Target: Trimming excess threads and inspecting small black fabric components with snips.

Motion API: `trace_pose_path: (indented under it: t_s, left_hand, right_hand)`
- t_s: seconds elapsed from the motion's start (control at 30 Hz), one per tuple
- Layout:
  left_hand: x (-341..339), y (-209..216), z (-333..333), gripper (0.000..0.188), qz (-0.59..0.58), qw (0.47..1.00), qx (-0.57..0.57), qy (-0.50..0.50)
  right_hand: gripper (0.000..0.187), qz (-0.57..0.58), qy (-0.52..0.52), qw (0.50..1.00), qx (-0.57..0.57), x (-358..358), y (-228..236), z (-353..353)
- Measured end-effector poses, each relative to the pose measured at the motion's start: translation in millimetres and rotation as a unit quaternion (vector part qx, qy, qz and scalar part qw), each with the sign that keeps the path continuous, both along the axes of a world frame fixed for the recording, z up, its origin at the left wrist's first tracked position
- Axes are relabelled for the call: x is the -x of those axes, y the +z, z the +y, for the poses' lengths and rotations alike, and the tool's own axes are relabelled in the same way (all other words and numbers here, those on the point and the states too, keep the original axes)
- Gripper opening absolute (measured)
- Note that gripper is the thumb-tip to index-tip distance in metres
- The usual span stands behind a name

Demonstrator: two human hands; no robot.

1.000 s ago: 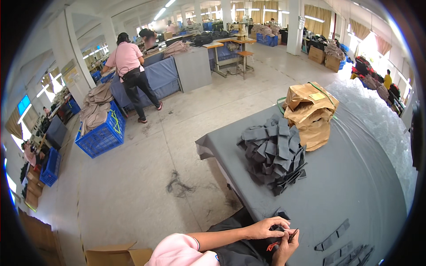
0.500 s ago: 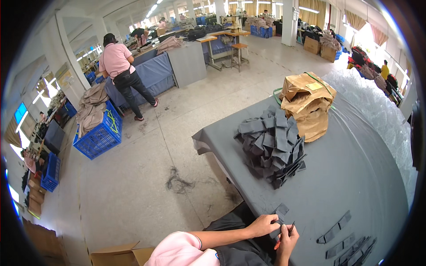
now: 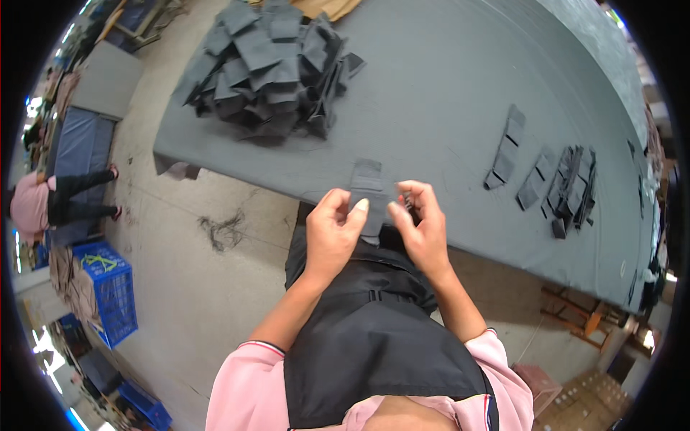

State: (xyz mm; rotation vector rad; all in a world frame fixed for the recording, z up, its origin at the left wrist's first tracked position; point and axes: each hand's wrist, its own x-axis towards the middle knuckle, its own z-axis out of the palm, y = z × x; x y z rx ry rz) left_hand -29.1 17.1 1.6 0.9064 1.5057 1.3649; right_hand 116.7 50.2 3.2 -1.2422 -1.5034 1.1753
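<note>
Over the table's near edge, my left hand [image 3: 333, 233] pinches a dark grey fabric strip [image 3: 367, 183] between thumb and fingers. The strip has crosswise folds or seams. Its far end lies toward the table and its near end hangs by my apron. On the strip's right side, my right hand [image 3: 424, 228] is curled round small thread snips [image 3: 407, 202] with a bit of red on them, mostly hidden by the fingers. The right thumb tip is close to the strip's right edge; whether it touches I cannot tell.
A large heap of grey fabric pieces [image 3: 269, 72] sits at the far left of the grey-covered table [image 3: 424, 93], brown paper [image 3: 327, 7] behind it. Several strips [image 3: 571, 187] lie at the right. On the floor side are a blue crate [image 3: 115, 294] and a person in pink [image 3: 32, 205].
My view has swung down and to the right, so the hands now appear near the middle. Both hands stay at the strip, which now shows more fully between them.
</note>
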Motion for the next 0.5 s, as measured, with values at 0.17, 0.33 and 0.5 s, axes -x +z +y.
trace_pose_path:
  t_s: [0.17,0.33,0.5]
  left_hand:
    - [-8.4,-7.4,-2.5,0.020,-0.055,0.996,0.052,-0.036]
    - [-12.9,-5.2,-7.3,0.022,-0.061,0.996,0.050,-0.043]
    - [-15.1,1.7,-6.7,0.021,-0.057,0.995,0.058,-0.055]
  right_hand:
    - [0.031,-0.124,-0.039,0.988,-0.087,-21.2,5.0,-23.9]
    - [0.030,-0.195,-0.025,0.963,-0.183,-29.5,9.0,-27.0]
    - [0.030,-0.231,-0.009,0.933,-0.276,-27.5,4.8,-17.3]
